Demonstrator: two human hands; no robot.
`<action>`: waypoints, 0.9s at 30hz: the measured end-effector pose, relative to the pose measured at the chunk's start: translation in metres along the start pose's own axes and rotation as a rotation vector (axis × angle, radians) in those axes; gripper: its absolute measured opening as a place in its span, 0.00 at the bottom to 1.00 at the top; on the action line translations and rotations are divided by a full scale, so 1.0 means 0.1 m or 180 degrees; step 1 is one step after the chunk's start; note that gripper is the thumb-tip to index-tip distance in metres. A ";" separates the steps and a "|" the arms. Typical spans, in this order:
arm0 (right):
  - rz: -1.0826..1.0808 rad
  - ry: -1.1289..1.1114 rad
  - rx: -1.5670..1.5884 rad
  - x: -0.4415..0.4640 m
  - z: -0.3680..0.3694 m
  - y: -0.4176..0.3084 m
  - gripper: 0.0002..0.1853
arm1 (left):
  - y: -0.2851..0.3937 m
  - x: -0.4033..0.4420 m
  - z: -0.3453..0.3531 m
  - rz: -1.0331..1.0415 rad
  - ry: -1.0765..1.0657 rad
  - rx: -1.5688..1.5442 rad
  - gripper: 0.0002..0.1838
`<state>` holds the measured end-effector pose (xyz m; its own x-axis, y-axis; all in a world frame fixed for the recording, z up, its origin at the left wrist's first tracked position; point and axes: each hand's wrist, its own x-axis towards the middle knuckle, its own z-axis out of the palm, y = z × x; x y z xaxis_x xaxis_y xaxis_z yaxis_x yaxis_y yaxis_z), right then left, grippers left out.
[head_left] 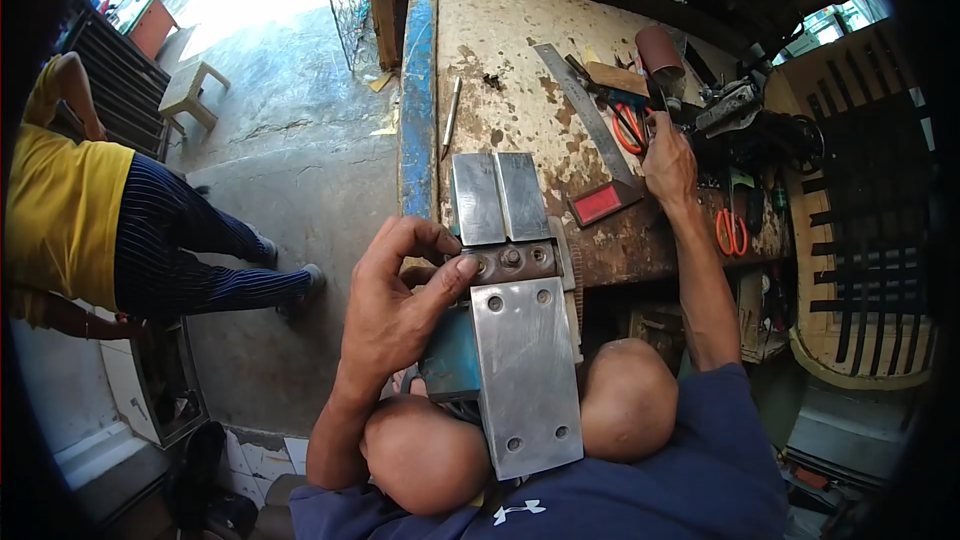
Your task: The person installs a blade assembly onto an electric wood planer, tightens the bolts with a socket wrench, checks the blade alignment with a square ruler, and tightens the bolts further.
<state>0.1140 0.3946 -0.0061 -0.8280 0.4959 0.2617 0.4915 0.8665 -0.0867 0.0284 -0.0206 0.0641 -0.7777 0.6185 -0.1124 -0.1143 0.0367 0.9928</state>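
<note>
My left hand (402, 285), centre: thumb and fingers pinching end of drilled bar (530, 258), beside metal plate (527, 375). My right hand (670, 162), upper right, near orange-handled scissors (630, 130); can't tell if closed.

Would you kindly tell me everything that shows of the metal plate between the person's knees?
The plate is a flat grey rectangle that looks like bare steel, shiny but lightly scuffed, with a round hole near each corner. It lies broad face up, slightly askew, partly over a blue-green part, its far end beside a brown bar. The left hand is close to that end.
</note>
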 end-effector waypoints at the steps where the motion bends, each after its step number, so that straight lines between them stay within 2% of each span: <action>1: 0.0029 0.0000 0.0007 0.00 -0.05 0.00 0.19 | -0.01 0.00 0.00 -0.0010 0.0034 -0.0010 0.11; 3: -0.0395 -0.0176 0.0541 0.00 -0.15 -0.02 0.21 | 0.00 0.00 -0.01 -0.0027 0.0065 -0.0002 0.10; 5: -0.0234 -0.0421 0.0395 -0.06 -0.18 -0.09 0.21 | 0.01 0.01 0.00 0.0033 0.0080 0.0131 0.10; 7: -0.0749 0.0050 0.0357 -0.11 -0.13 -0.07 0.21 | 0.00 0.01 0.00 0.0078 0.0078 0.0216 0.10; 11: -0.0625 0.0250 0.0506 -0.04 -0.17 -0.25 0.18 | -0.01 0.00 0.00 0.0129 0.0071 0.0257 0.10; 13: -0.0859 -0.0083 0.1373 0.01 -0.20 -0.60 0.16 | 0.01 0.00 0.00 0.0039 -0.0005 0.0154 0.10; 15: -0.1163 -0.0207 0.1619 0.16 -0.08 -0.91 0.15 | 0.02 -0.01 0.01 -0.0048 -0.0072 0.0085 0.10; 17: -0.1353 -0.0001 0.1817 0.42 0.28 -1.17 0.17 | 0.03 -0.02 0.00 0.0062 -0.0107 0.0255 0.10; 18: -0.1353 0.0019 0.1844 0.52 0.32 -1.34 0.17 | 0.03 -0.03 -0.01 0.0070 -0.0101 0.0286 0.10; 20: -0.0684 -0.0401 0.1579 0.70 0.37 -1.63 0.17 | 0.03 -0.04 -0.03 -0.0101 -0.0109 0.0198 0.10; 23: -0.0972 -0.0364 0.1182 0.95 0.83 -1.63 0.13 | -0.01 -0.05 -0.03 -0.0008 -0.0067 0.0295 0.11; 25: -0.1001 -0.0283 0.1104 0.94 0.74 -1.65 0.10 | 0.02 -0.05 -0.04 -0.0029 -0.0039 0.0293 0.11; 27: -0.0541 -0.0447 0.1344 0.87 0.60 -1.58 0.08 | -0.01 -0.04 -0.05 -0.0010 -0.0090 0.0203 0.11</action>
<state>-0.0519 0.3048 -0.0269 -0.9300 0.3228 0.1759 0.2174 0.8689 -0.4447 0.0283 -0.0271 0.0636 -0.7595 0.6402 -0.1153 -0.0765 0.0880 0.9932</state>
